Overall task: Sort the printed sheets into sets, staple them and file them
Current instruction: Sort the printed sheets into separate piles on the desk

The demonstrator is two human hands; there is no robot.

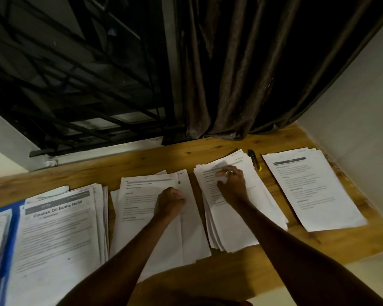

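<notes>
With the printed sheets [307,188] in piles along the tabletop [164,157], the right hand [231,182], fingers bent and pinching the fanned pile's [259,188] top sheet [228,219], should lift one page only while the fisted left hand [170,202], its grip unclear, steadies the middle pile [142,217].

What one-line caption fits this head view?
Left hand rests on one paper stack, right hand on the neighbouring stack, along a wooden table.
</notes>
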